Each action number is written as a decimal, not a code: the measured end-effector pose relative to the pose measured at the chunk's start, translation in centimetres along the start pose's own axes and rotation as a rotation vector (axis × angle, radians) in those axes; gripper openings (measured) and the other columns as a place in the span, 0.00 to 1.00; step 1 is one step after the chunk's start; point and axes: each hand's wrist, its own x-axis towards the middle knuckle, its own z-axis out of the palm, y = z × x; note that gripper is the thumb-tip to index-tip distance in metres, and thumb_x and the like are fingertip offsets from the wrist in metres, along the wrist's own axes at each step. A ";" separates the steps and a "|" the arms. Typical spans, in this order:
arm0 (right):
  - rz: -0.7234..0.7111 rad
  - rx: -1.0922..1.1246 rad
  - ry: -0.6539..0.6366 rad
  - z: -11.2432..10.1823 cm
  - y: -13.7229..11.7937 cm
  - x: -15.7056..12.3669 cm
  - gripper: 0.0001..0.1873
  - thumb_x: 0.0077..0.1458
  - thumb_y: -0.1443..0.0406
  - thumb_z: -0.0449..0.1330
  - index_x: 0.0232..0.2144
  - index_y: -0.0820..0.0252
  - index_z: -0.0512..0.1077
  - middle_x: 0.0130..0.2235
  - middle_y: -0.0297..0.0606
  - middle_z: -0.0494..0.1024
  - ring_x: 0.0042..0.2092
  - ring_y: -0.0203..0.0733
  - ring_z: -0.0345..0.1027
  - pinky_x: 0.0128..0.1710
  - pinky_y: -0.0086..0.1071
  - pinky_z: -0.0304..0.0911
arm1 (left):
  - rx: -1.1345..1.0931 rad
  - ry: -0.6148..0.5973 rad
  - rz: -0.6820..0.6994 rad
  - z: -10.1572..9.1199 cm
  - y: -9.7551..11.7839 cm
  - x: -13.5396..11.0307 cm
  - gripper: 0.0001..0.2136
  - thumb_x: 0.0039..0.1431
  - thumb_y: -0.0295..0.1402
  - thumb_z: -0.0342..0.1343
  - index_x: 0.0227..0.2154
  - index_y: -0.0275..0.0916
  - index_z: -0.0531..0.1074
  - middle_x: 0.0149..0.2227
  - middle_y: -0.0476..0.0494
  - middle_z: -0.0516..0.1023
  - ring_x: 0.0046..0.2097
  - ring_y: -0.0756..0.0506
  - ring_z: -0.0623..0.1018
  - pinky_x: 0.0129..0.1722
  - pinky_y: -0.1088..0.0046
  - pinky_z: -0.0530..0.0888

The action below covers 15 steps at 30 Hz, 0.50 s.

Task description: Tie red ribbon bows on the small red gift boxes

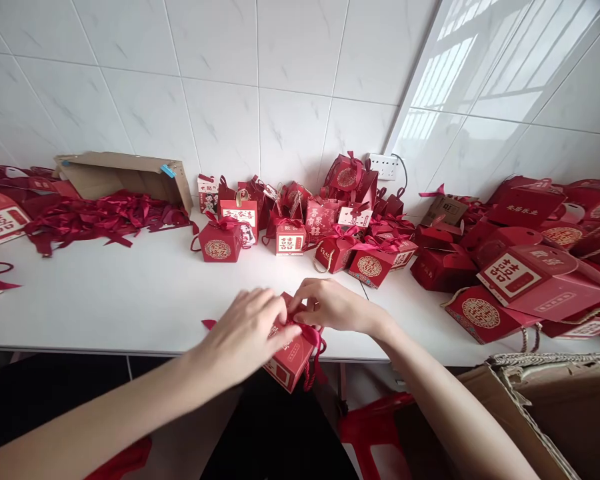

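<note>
A small red gift box (286, 369) with pale printed panels is tilted at the table's front edge, partly hidden behind my hands. A dark red ribbon (311, 334) lies over its top, one tail sticking out left of my left hand and another hanging at the right. My left hand (253, 330) is closed on the ribbon from the left, thumb stretched across the box top. From the right, my right hand (333, 305) pinches the ribbon with bent fingers, close to the left fingertips. A twisted red cord (309, 377) hangs from the box's right side.
Red gift boxes with bows (220, 241) stand along the back of the white table (130, 293). Loose ribbons (105, 217) spill from a cardboard box (180, 180) at left. More boxes (545, 280) are piled at right, above an open carton (495, 393). A red stool (367, 427) stands below.
</note>
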 end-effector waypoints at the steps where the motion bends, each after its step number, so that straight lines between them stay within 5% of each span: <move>1: -0.011 -0.003 -0.003 0.0 0.0 0.0 0.11 0.48 0.75 0.60 0.33 0.60 0.78 0.33 0.36 0.74 0.30 0.32 0.66 0.33 0.24 0.59 | -0.029 -0.003 -0.034 0.3 0.6 -0.5 0.10 0.58 0.39 0.53 0.27 0.38 0.65 0.30 0.47 0.69 0.33 0.45 0.70 0.36 0.66 0.67; 6: -0.051 -0.051 -0.026 0.0 -0.2 0.0 0.11 0.48 0.75 0.60 0.33 0.59 0.78 0.33 0.35 0.75 0.30 0.32 0.65 0.32 0.24 0.59 | -0.180 -0.052 -0.110 1.3 0.9 -1.4 0.19 0.50 0.50 0.58 0.30 0.39 0.63 0.34 0.46 0.67 0.37 0.42 0.69 0.37 0.64 0.69; 11: -0.149 -0.102 -0.125 -0.3 -1.0 0.5 0.09 0.49 0.75 0.60 0.29 0.60 0.77 0.30 0.35 0.74 0.31 0.34 0.64 0.32 0.25 0.58 | -0.341 -0.249 -0.016 0.5 -0.8 -0.5 0.21 0.47 0.53 0.59 0.31 0.40 0.62 0.37 0.45 0.65 0.40 0.42 0.67 0.38 0.64 0.69; 15: -0.197 -0.097 -0.144 0.0 -0.9 0.7 0.09 0.48 0.76 0.60 0.29 0.61 0.77 0.29 0.34 0.72 0.29 0.33 0.63 0.33 0.25 0.58 | -0.312 -0.276 0.054 0.1 -1.3 -0.1 0.23 0.44 0.54 0.59 0.29 0.40 0.62 0.36 0.45 0.65 0.38 0.42 0.66 0.36 0.66 0.68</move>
